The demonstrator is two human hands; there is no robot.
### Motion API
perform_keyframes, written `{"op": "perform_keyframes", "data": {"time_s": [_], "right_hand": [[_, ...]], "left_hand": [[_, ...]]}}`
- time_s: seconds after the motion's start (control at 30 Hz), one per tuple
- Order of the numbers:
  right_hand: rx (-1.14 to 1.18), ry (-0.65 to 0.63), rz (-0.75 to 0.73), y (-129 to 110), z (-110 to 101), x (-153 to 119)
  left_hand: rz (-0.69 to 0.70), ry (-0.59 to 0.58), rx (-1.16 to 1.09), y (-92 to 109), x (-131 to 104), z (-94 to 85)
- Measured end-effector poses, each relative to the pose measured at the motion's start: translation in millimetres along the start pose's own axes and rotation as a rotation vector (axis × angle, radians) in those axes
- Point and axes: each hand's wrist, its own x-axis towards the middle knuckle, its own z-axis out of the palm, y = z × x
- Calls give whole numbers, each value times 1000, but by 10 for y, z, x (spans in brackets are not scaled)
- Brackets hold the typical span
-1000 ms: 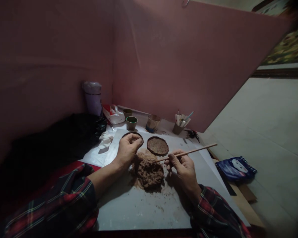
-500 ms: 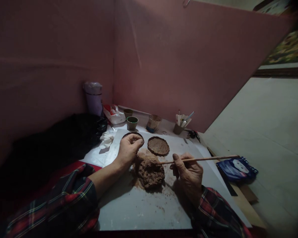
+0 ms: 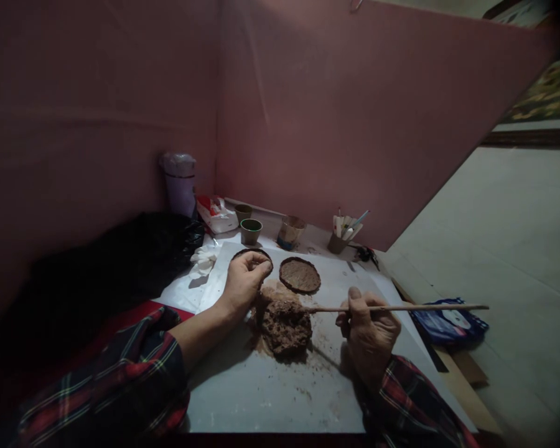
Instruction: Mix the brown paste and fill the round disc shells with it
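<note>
My right hand (image 3: 371, 326) grips a thin wooden stick (image 3: 429, 307) between thumb and fingers. The stick lies nearly level, its left tip at the upper right edge of a rough, crumbly brown lump (image 3: 287, 330). Over the lump's upper left, my left hand (image 3: 248, 279) is closed in a pinch; what it holds, if anything, is hidden. Behind that hand, a dark-rimmed round piece (image 3: 252, 252) shows only in part. A similar flat brown disc with a raised dark rim (image 3: 299, 275) lies just beyond the lump.
White sheets (image 3: 261, 398) with brown crumbs cover the table. Along the back stand a green-rimmed cup (image 3: 251, 233), a stained clear cup (image 3: 290, 234) and a pot of pens (image 3: 340, 239). Left are a black bag (image 3: 121, 267) and a crumpled white tissue (image 3: 203, 258); right, a blue pouch (image 3: 448, 323).
My right hand has moved to the right with the stick, pulling its tip back toward the lump's right edge. My left hand stays in about the same place.
</note>
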Motion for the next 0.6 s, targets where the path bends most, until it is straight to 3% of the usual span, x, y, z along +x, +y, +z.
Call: {"op": "perform_keyframes", "data": {"time_s": [0.1,0.33,0.6], "right_hand": [[71,-6,42,-17,11,30],[36,-193,190,67,16,23],[95,-352,183,63,41,-7]], "left_hand": [[3,2,3,15,-6,2],[-1,1,23,54,-18,9],[-4,-12,22,26,-3,10]]}}
